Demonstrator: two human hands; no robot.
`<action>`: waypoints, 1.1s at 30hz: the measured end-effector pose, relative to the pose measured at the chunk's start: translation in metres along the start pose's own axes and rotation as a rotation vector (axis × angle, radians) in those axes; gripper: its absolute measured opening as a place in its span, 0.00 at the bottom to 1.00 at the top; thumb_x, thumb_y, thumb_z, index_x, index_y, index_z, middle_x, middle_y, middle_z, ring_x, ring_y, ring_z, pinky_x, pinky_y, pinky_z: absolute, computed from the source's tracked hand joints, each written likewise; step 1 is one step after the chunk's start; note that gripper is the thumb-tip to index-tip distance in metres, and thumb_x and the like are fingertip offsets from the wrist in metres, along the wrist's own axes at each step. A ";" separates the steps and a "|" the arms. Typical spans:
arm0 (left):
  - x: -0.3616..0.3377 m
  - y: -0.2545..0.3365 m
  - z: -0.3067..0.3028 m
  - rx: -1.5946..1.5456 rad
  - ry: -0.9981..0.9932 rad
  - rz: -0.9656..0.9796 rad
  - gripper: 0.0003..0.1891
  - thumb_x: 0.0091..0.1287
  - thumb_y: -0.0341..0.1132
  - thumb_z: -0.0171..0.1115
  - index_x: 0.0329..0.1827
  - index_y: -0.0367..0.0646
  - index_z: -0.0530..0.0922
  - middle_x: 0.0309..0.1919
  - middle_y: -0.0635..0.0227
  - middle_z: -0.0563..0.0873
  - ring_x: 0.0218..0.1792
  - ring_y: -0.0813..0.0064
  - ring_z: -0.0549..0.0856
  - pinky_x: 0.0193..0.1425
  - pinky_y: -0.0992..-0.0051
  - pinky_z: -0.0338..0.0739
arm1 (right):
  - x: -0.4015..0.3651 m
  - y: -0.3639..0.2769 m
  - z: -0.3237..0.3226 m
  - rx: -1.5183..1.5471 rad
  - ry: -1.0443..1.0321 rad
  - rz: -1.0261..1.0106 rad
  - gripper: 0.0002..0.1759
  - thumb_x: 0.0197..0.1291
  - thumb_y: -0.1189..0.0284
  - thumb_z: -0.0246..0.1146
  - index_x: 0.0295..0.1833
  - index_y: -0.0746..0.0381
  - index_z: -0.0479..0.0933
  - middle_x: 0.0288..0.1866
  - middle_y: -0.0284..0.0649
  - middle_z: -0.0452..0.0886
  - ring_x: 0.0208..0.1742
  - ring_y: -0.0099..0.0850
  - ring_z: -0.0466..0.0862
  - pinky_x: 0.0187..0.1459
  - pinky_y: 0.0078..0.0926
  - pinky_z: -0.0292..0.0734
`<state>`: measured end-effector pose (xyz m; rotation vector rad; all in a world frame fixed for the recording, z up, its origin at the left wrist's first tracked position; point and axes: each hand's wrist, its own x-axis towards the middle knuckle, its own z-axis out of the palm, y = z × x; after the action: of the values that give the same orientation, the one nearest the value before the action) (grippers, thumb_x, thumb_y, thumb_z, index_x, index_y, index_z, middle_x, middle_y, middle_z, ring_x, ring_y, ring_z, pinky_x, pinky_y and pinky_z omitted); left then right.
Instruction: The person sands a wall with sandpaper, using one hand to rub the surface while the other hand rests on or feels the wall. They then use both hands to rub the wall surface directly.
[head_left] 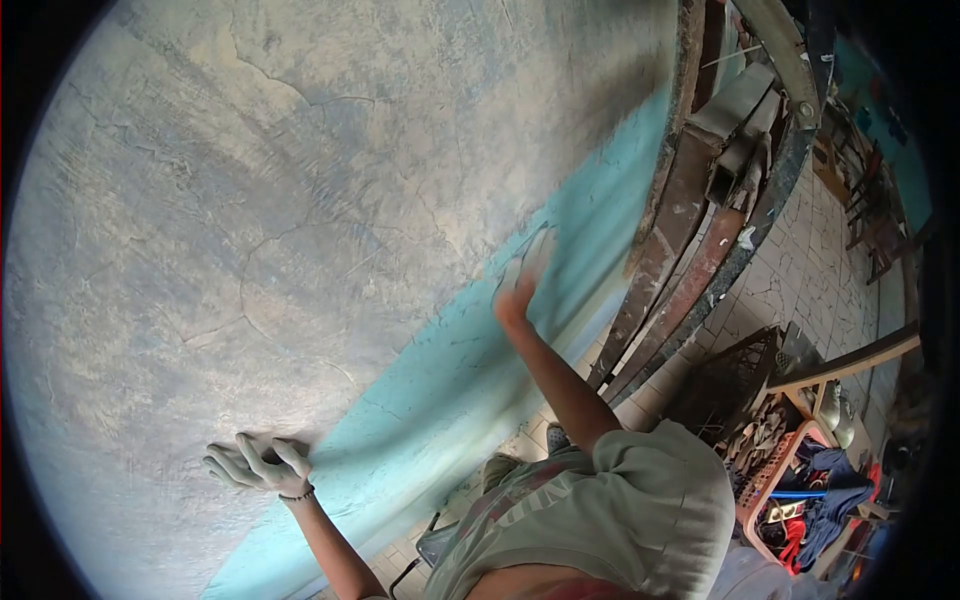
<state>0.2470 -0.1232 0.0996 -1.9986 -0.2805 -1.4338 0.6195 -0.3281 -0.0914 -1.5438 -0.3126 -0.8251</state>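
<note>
A wall (330, 200) with scraped, cracked grey-beige plaster fills the left of the view. Below it runs a turquoise painted band (420, 370). My left hand (262, 466), coated in pale dust and wearing a dark beaded bracelet (297, 495), rests against the plaster with its fingers spread. It holds nothing that I can see. Farther along, my right hand (522, 278) is at the edge between plaster and turquoise paint. Motion smears its fingers, which point up along the wall. Whether a thin piece lies under them cannot be made out.
Worn wooden boards (680, 250) lean near the wall on the right. Behind them stretches a tiled floor (800, 260). At the lower right stand a dark crate (730, 385) and an orange basket (775, 490) holding cloth and assorted items. A chair (870, 235) is farther back.
</note>
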 end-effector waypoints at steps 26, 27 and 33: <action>0.000 -0.004 0.000 -0.017 0.025 -0.002 0.31 0.69 0.39 0.56 0.76 0.41 0.74 0.81 0.39 0.63 0.83 0.37 0.58 0.84 0.37 0.49 | 0.286 -0.167 0.006 -0.071 -0.214 -0.172 0.40 0.71 0.62 0.54 0.84 0.69 0.55 0.80 0.65 0.64 0.82 0.62 0.60 0.81 0.62 0.47; -0.001 -0.005 -0.001 -0.021 0.027 0.002 0.31 0.69 0.39 0.56 0.76 0.41 0.74 0.81 0.39 0.63 0.83 0.37 0.58 0.84 0.37 0.49 | 0.288 -0.175 0.001 -0.045 -0.224 -0.102 0.40 0.70 0.63 0.54 0.83 0.69 0.57 0.80 0.65 0.64 0.81 0.63 0.60 0.81 0.60 0.47; -0.001 -0.005 -0.002 0.024 -0.005 0.006 0.31 0.70 0.39 0.54 0.77 0.42 0.72 0.80 0.36 0.63 0.82 0.35 0.58 0.83 0.35 0.51 | 0.265 -0.205 -0.002 -0.143 -0.128 -0.414 0.41 0.75 0.57 0.51 0.86 0.62 0.50 0.86 0.59 0.51 0.87 0.60 0.49 0.83 0.59 0.43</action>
<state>0.2424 -0.1204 0.1008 -1.9821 -0.2926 -1.4151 0.6743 -0.3671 0.2363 -1.6963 -0.6964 -1.0892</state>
